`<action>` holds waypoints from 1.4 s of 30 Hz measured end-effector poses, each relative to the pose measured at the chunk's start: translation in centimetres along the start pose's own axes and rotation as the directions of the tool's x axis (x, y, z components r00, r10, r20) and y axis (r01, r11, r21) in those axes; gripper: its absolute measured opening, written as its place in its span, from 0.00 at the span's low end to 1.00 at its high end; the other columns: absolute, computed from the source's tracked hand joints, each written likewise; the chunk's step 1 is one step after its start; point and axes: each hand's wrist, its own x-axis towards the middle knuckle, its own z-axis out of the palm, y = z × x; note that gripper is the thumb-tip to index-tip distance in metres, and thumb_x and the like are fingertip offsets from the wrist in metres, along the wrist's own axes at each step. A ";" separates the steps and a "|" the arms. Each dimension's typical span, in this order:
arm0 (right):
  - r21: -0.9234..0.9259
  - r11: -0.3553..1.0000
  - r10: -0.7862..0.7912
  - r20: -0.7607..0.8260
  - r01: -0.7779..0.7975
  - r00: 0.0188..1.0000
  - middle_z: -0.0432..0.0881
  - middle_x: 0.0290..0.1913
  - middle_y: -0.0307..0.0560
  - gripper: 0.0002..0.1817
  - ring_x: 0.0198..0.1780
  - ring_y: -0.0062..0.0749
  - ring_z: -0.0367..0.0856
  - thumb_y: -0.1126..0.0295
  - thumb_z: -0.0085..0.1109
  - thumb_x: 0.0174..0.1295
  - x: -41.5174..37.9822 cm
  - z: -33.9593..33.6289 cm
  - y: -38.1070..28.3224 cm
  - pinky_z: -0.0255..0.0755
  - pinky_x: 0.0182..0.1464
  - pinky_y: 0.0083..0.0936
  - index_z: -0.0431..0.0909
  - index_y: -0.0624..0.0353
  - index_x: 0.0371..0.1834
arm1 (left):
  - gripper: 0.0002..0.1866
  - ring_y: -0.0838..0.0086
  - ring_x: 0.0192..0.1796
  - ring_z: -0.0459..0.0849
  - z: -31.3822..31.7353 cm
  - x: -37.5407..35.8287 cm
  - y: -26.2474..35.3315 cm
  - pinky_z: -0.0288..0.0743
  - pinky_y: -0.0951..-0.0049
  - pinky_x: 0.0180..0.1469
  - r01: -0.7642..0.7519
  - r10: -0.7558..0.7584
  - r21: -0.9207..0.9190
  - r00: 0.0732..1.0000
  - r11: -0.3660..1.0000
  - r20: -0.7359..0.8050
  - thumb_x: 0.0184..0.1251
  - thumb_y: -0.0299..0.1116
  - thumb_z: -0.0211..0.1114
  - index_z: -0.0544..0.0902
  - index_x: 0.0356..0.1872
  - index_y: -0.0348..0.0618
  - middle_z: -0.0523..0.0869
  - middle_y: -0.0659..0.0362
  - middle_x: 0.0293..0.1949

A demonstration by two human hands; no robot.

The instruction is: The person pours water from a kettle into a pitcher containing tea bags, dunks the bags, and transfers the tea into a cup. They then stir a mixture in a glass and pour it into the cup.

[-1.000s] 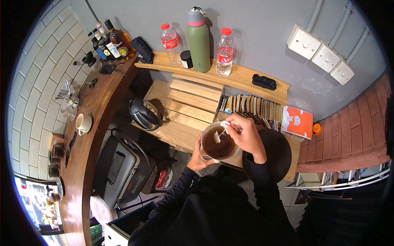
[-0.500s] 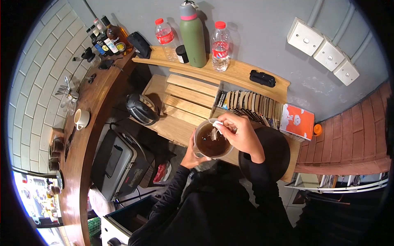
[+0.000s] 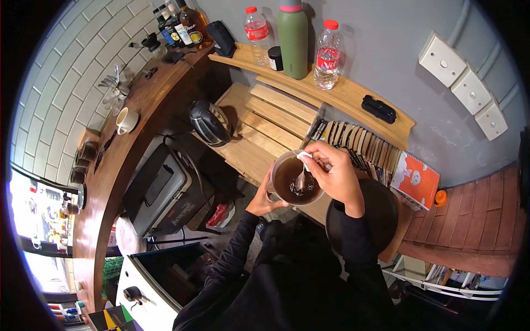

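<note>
My left hand [image 3: 263, 197] is wrapped around the side of a cup [image 3: 274, 177] full of brown tea [image 3: 286, 175], held in front of my body. Above the rim, my right hand [image 3: 338, 177] pinches the white tag end of a tea bag [image 3: 301, 180]. The bag hangs down into the tea, where small bubbles show around it. The lower side of the cup is hidden from above.
A round dark stool [image 3: 381, 220] stands under my right forearm. Beyond the cup are a slatted wooden bench [image 3: 265, 129], a black kettle [image 3: 211, 124] and a row of books [image 3: 353, 144]. Bottles line the shelf [image 3: 353, 88]; a mug [image 3: 127, 120] stands on the left counter.
The view has swung, so the surroundings sit further right. The tea bag hangs lower in the tea, with more bubbles around it. Both hands keep their grips.
</note>
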 end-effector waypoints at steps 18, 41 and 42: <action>0.004 1.000 0.023 -0.031 -0.023 0.999 0.76 0.19 0.46 0.06 0.19 0.16 0.65 0.74 0.61 0.66 -0.6 -0.5 1.5 0.59 0.22 0.21 0.76 0.65 0.37 | 0.76 0.58 0.78 0.55 3.9 -1.4 -1.3 0.49 0.60 0.77 -0.097 0.153 0.270 0.969 0.958 -0.195 0.33 0.44 0.88 0.38 0.78 0.41 0.55 0.46 0.76; -0.038 0.999 0.043 0.097 -0.039 0.994 0.76 0.23 0.32 0.04 0.25 0.07 0.67 0.77 0.59 0.68 1.7 0.1 1.9 0.60 0.27 0.11 0.76 0.66 0.37 | 0.71 0.58 0.75 0.58 4.8 -0.8 0.3 0.50 0.59 0.77 -0.105 0.118 0.072 0.971 0.992 -0.208 0.37 0.39 0.87 0.38 0.75 0.37 0.58 0.44 0.72; -0.038 0.998 0.046 0.093 -0.042 0.995 0.76 0.23 0.32 0.04 0.25 0.07 0.67 0.77 0.59 0.68 2.1 -0.1 1.2 0.60 0.27 0.11 0.76 0.66 0.37 | 0.71 0.58 0.76 0.58 4.7 -0.9 0.2 0.50 0.60 0.77 -0.093 0.115 0.116 0.972 0.989 -0.207 0.37 0.39 0.87 0.37 0.75 0.37 0.58 0.44 0.72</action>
